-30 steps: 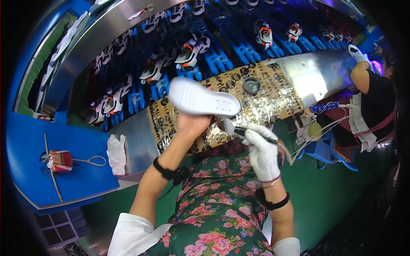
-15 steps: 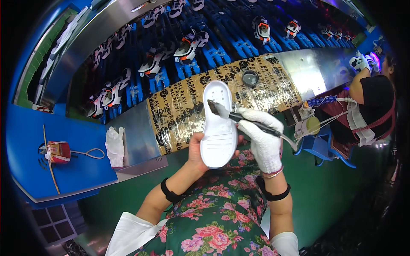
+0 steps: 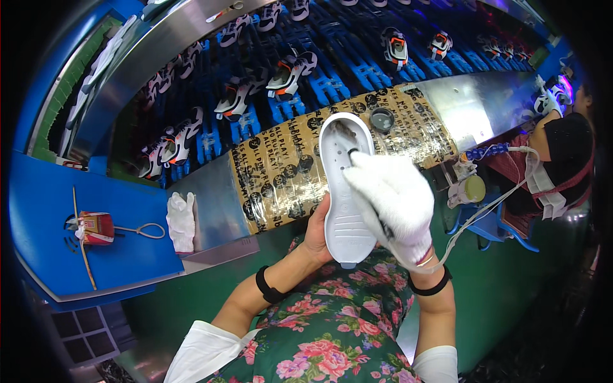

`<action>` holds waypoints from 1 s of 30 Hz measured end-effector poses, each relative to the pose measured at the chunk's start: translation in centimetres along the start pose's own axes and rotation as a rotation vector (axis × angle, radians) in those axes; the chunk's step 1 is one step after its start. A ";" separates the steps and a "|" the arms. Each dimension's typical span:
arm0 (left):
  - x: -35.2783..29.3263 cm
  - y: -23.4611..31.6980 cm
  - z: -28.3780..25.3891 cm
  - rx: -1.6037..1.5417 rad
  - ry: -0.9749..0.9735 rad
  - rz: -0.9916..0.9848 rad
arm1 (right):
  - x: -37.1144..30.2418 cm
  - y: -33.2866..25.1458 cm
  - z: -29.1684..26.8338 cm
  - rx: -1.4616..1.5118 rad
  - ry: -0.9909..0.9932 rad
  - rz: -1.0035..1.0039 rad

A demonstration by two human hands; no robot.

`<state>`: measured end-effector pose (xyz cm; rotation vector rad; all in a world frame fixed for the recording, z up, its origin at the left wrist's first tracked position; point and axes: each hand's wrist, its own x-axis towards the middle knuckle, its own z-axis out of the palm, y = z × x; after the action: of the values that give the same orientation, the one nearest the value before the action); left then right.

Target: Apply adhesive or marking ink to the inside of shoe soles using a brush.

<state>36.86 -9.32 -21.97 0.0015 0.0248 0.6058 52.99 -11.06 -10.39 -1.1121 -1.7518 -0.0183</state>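
Note:
A white shoe sole [image 3: 348,220] stands tilted upward in front of me, its hollowed side facing me. Bare fingers of my left hand [image 3: 317,231] close around its near left side. My right hand [image 3: 399,198], in a white knit glove, grips a brush whose dark bristles [image 3: 343,131] press inside the sole's far end. Most of the brush handle is covered by the glove. A pale tube [image 3: 461,233] runs from beside the right hand toward the right.
Printed brown cardboard [image 3: 278,172] covers the metal bench, with a small dark cup [image 3: 382,119] on it. Beyond, blue conveyor racks carry several shoes [image 3: 290,75]. A spare glove [image 3: 181,222] and red box [image 3: 96,228] lie left. Another person [image 3: 562,143] works at right.
The brush has moved from the sole's left edge up to its far end. My gloved hand has turned and come over the sole. In the picture, the sole sits farther right.

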 end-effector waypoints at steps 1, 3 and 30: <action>-0.3 0.2 -0.6 0.028 0.031 0.009 | -0.1 -0.2 0.2 0.013 -0.026 -0.048; -0.2 0.7 -0.8 0.087 0.014 0.008 | -0.6 -0.6 1.0 0.062 -0.050 -0.092; 4.4 1.9 3.3 0.346 0.065 0.246 | -5.3 1.4 1.4 0.307 0.258 0.104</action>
<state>39.51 -5.22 -18.76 0.3244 0.1949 0.8407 53.27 -13.09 -15.64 -0.9291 -1.4110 0.1592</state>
